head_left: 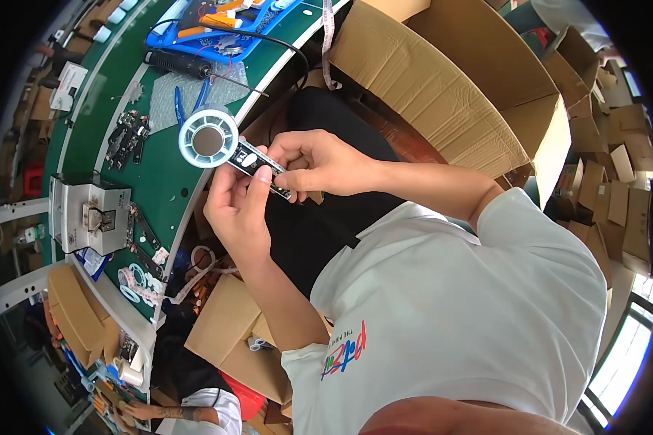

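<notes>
My left hand (238, 206) and my right hand (318, 161) together hold a narrow black circuit strip (260, 165) over my lap, by the edge of the green table (168, 185). The left thumb presses on the strip's middle. The right fingers pinch its near end from above. A round white spoked disc (208, 138) with a grey centre sits at the strip's far end; I cannot tell whether the two are joined.
On the table are a grey metal fixture (91, 214), more black strips (127, 134), blue-handled pliers (189, 101), a black corded tool (178, 64) and a blue tray (218, 29). Large cardboard boxes (442, 80) stand to my right. Another person's arm (167, 412) shows at the bottom left.
</notes>
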### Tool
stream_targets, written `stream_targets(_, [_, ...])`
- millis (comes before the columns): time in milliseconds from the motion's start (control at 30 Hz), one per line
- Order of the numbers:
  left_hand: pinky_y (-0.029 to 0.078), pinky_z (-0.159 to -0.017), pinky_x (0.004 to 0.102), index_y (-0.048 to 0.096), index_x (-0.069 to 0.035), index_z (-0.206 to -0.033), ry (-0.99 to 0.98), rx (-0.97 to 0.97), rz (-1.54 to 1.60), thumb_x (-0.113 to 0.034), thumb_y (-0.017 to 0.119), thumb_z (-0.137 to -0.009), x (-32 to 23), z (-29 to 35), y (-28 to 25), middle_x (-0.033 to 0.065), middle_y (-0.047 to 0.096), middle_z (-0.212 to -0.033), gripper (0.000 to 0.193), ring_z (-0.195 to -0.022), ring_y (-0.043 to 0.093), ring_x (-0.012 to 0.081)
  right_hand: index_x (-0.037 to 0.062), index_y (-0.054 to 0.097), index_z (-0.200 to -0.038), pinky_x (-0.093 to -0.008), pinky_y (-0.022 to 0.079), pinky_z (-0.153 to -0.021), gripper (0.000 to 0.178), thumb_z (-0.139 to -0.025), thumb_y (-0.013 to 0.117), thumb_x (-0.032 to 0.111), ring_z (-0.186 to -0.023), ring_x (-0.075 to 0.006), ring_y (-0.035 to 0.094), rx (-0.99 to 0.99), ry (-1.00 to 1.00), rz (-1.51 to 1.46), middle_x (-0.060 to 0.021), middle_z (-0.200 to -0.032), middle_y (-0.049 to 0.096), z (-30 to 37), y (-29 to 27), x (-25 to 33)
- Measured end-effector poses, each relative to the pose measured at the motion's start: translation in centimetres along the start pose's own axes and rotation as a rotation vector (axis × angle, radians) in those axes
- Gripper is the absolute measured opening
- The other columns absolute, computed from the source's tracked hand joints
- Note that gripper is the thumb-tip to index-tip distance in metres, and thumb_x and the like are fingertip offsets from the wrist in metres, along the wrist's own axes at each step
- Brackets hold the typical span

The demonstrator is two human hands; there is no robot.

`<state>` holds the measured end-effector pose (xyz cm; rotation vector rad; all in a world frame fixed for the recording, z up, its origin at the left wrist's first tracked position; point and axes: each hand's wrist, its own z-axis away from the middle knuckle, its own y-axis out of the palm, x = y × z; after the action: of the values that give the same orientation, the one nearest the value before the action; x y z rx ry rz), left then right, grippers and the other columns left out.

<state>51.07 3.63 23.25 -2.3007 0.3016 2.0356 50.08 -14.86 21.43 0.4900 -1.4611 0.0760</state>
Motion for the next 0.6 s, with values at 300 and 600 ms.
stream_targets(300, [0.056,-0.094,0.028,0.064,0.007,-0.135,0.015,0.009,-0.001,0.002,0.071,-0.093,0.13,-0.08,-0.1,0.0182,0.076,-0.118,0.043,-0.102,0.072,0.0191,0.0029,0.066,-0.11,-0.0213,0.046,-0.052,0.017,-0.095,0.071,0.01,-0.069,-0.012,0.068,0.009,-0.007,-0.024,-0.0046,-0.09,0.07,-0.12,0.02,-0.1])
stream_targets(600, [0.056,-0.096,0.0301,0.062,0.007,-0.138,0.036,0.018,0.008,0.0,0.071,-0.093,0.18,-0.02,-0.17,0.0193,0.075,-0.12,0.047,-0.105,0.073,0.0215,0.0036,0.066,-0.107,-0.0201,0.045,-0.051,0.015,-0.094,0.07,0.01,-0.069,-0.0116,0.068,0.011,0.007,-0.009,-0.0039,-0.088,0.07,-0.05,0.12,0.24])
